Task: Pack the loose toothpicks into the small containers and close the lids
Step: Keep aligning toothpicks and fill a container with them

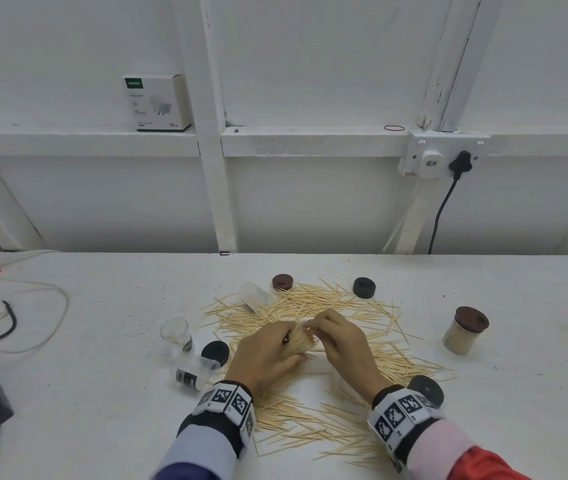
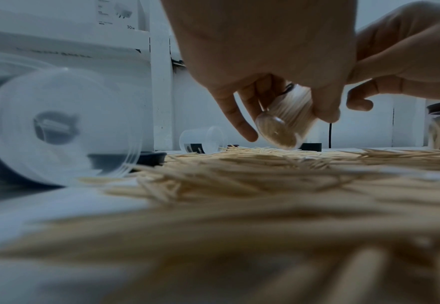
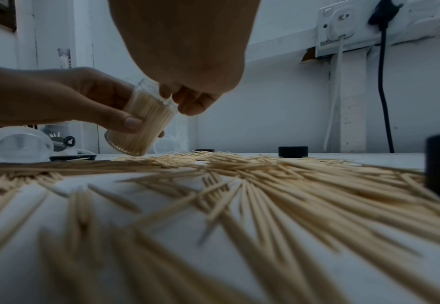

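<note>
Left hand (image 1: 264, 351): fingers and thumb curled round a clear toothpick container (image 3: 141, 125), holding it tilted just above the table, mouth turned toward the right hand.
Held container: packed nearly full of toothpicks; no lid on it.
Right hand (image 1: 341, 337): fingertips bunched at the container's mouth, touching the toothpick ends; whether they pinch any toothpicks cannot be told.
Loose toothpicks (image 1: 327, 420): spread in a wide ring on the white table (image 1: 518, 410), beneath and around both hands.
Filled container (image 1: 464, 330): upright at the right of the pile, brown lid on, full of toothpicks.
Empty containers: one upright (image 1: 176, 331) left of the hands; one on its side (image 1: 192, 374) just nearer; one on its side (image 1: 253, 296) at the far edge of the pile.
Loose lids: brown lid (image 1: 282, 282) and black lid (image 1: 364, 287) at the far side; black lid (image 1: 215, 352) beside the left hand; black lid (image 1: 426, 389) beside the right wrist.
Background: charger box (image 1: 158, 102) on the ledge; wall socket (image 1: 440, 154) with a black plug.
</note>
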Demonstrator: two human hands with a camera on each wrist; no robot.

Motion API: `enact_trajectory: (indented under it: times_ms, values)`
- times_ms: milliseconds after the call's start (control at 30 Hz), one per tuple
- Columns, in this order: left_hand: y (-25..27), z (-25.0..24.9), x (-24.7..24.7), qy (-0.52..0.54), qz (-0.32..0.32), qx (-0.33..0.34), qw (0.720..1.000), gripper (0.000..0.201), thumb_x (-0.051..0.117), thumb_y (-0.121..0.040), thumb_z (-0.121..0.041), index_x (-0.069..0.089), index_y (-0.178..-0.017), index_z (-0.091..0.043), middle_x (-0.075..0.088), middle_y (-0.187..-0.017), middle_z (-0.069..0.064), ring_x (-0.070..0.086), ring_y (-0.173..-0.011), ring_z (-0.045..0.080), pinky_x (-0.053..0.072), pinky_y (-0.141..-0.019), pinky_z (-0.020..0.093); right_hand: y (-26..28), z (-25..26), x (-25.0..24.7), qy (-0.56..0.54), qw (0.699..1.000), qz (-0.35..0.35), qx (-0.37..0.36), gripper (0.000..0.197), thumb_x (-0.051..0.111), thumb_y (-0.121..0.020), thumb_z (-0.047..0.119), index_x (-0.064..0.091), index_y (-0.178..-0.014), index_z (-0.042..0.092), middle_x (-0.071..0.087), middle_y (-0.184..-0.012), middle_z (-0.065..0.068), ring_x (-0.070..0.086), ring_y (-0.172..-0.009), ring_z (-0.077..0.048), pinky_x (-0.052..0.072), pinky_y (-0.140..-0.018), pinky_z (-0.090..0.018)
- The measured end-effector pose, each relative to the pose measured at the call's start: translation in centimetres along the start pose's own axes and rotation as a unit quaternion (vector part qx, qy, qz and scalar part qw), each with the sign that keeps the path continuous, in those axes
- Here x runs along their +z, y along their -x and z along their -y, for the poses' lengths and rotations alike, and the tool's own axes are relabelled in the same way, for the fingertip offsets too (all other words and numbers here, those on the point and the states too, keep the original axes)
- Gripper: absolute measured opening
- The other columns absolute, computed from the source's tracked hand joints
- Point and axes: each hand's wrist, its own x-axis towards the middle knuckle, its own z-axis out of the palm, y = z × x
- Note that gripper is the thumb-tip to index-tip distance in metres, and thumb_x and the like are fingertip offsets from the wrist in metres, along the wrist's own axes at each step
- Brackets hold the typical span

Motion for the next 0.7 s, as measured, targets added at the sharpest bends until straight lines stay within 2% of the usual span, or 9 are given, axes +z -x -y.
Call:
enact_trajectory:
  times_ms: [100,167,233,267,300,367,500,600,700]
  values:
    - [0.03,0.00,-0.32,-0.018,-0.040,-0.048,0.998,0.052,0.058,-0.088,-0.048,0.045,-0.135,-0.027,0.053,-0.124,-0.014,0.049,-0.115,0.007,0.045,-0.087,0.027,0.00,-0.14,-0.29,0.062,0.996,-0.037,0.055,0.019,0.061,-0.091,0.007,0.068,-0.103,0.021,0.060,-0.095,0.015,0.055,-0.077,-0.003,0.043,-0.054,-0.016]
    - [0.08,0.09,-0.42,-0.030,-0.064,-0.067,0.995,0.053,0.057,-0.090,-0.047,0.044,-0.137,-0.026,0.051,-0.127,-0.013,0.047,-0.117,0.006,0.045,-0.086,0.026,0.14,-0.48,-0.43,0.102,0.987,-0.012,0.125,0.023,0.063,-0.091,0.012,0.066,-0.111,0.022,0.059,-0.104,0.013,0.056,-0.090,-0.004,0.043,-0.061,-0.016]
    - [0.10,0.13,-0.47,-0.038,-0.076,-0.073,0.994,0.053,0.057,-0.091,-0.045,0.044,-0.137,-0.025,0.052,-0.129,-0.011,0.047,-0.119,0.007,0.045,-0.084,0.025,0.23,-0.87,-0.41,0.134,0.968,0.102,0.186,0.034,0.062,-0.092,0.030,0.059,-0.125,0.023,0.054,-0.120,0.009,0.050,-0.112,-0.012,0.041,-0.083,-0.024]
    - [0.10,0.15,-0.47,-0.042,-0.078,-0.075,0.993,0.053,0.058,-0.090,-0.045,0.045,-0.137,-0.025,0.052,-0.129,-0.011,0.047,-0.119,0.008,0.045,-0.083,0.025,0.16,-0.92,-0.40,0.151,0.952,0.169,0.206,0.041,0.061,-0.090,0.039,0.057,-0.128,0.023,0.051,-0.124,0.007,0.045,-0.118,-0.015,0.037,-0.092,-0.029]
    - [0.09,0.17,-0.47,-0.045,-0.078,-0.078,0.993,0.053,0.058,-0.090,-0.044,0.045,-0.137,-0.024,0.052,-0.129,-0.010,0.047,-0.119,0.008,0.046,-0.083,0.025,0.07,-0.87,-0.40,0.168,0.936,0.222,0.216,0.044,0.062,-0.088,0.045,0.058,-0.126,0.024,0.050,-0.125,0.006,0.043,-0.119,-0.016,0.034,-0.096,-0.033]
    - [0.09,0.18,-0.39,-0.047,-0.071,-0.078,0.993,0.053,0.059,-0.090,-0.044,0.046,-0.137,-0.025,0.053,-0.129,-0.010,0.047,-0.120,0.009,0.047,-0.084,0.027,-0.05,-0.76,-0.28,0.193,0.921,0.267,0.206,0.038,0.063,-0.086,0.044,0.065,-0.116,0.021,0.051,-0.119,0.005,0.044,-0.115,-0.018,0.034,-0.092,-0.034]
    - [0.06,0.21,-0.38,-0.047,-0.063,-0.080,0.994,0.054,0.059,-0.090,-0.045,0.045,-0.138,-0.025,0.052,-0.130,-0.009,0.047,-0.120,0.009,0.048,-0.086,0.028,-0.04,-0.93,-0.37,0.171,0.935,0.235,0.204,0.017,0.062,-0.089,0.019,0.073,-0.101,0.014,0.063,-0.102,0.002,0.056,-0.101,-0.017,0.041,-0.075,-0.026]
    - [0.11,0.25,-0.37,-0.050,-0.059,-0.078,0.994,0.054,0.059,-0.090,-0.046,0.045,-0.138,-0.025,0.053,-0.129,-0.009,0.047,-0.120,0.009,0.047,-0.086,0.028,-0.07,-0.73,-0.63,0.175,0.936,0.224,0.209,0.013,0.063,-0.088,0.018,0.074,-0.096,0.016,0.068,-0.097,0.003,0.060,-0.094,-0.015,0.044,-0.075,-0.025]
    - [0.13,0.25,-0.32,-0.047,-0.058,-0.074,0.994,0.055,0.058,-0.090,-0.048,0.045,-0.138,-0.025,0.053,-0.129,-0.009,0.047,-0.120,0.009,0.046,-0.087,0.028,0.10,-0.45,-0.63,0.202,0.932,0.235,0.186,0.015,0.054,-0.093,0.015,0.067,-0.098,0.013,0.062,-0.100,0.000,0.057,-0.096,-0.018,0.042,-0.074,-0.028]
